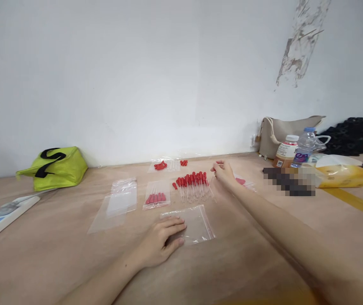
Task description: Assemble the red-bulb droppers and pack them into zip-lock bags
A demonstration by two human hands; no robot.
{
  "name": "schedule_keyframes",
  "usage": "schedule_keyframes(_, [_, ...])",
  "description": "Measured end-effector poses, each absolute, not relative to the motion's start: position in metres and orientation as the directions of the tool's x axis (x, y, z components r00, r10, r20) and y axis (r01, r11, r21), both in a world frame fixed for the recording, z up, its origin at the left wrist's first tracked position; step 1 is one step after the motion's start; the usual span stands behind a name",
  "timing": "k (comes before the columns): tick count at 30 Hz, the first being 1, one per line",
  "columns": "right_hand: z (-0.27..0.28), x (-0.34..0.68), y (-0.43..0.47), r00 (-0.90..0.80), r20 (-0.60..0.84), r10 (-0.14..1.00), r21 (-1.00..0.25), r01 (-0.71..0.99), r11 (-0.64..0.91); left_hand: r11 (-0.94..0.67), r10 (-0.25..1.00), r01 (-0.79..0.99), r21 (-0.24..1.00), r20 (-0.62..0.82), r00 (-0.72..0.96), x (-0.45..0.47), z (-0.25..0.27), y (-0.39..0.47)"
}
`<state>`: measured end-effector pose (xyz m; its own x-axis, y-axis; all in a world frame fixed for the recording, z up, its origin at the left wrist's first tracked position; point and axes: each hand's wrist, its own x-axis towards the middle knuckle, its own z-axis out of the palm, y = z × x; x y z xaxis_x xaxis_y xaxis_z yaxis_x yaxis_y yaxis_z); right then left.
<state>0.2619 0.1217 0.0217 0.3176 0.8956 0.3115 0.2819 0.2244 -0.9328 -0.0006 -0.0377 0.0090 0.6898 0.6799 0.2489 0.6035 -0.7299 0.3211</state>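
Note:
My left hand [164, 239] lies with fingers outstretched on a clear zip-lock bag [197, 224], which is flat on the table. My right hand [224, 173] is closed in a pinch on a dropper with a red rubber bulb [219, 162]; its thin clear tube seems to hang below the fingers. Left of that hand lies a row of several droppers [194, 180], red bulbs toward the wall and clear tubes toward me. Another zip-lock bag [156, 195], holding several droppers, is behind my left hand.
Clear bags [122, 197] are stacked at left. Loose red bulbs [160, 165] lie near the wall. A yellow-green bag [60, 167] and power strip [3, 220] are far left. Right are bottles [286, 151], a beige bag [269, 140] and a yellow tissue pack [343, 176].

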Motion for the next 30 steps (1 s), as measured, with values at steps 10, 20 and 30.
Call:
schedule_keyframes(10, [-0.015, 0.283, 0.025, 0.284, 0.185, 0.941, -0.968, -0.114, 0.225, -0.714, 0.683, 0.588, 0.382, 0.19, 0.705, 0.005, 0.01, -0.033])
schedule_keyframes(20, [-0.015, 0.268, 0.016, 0.229, 0.06, 0.971, -0.969, -0.219, 0.112, -0.71, 0.689, 0.596, 0.375, 0.195, 0.698, 0.006, 0.011, -0.034])
schedule_keyframes(30, [-0.009, 0.27, -0.007, -0.288, 0.001, 0.958, -1.0, -0.031, -0.008, -0.706, 0.696, 0.594, 0.386, 0.225, 0.682, 0.006, 0.01, -0.035])
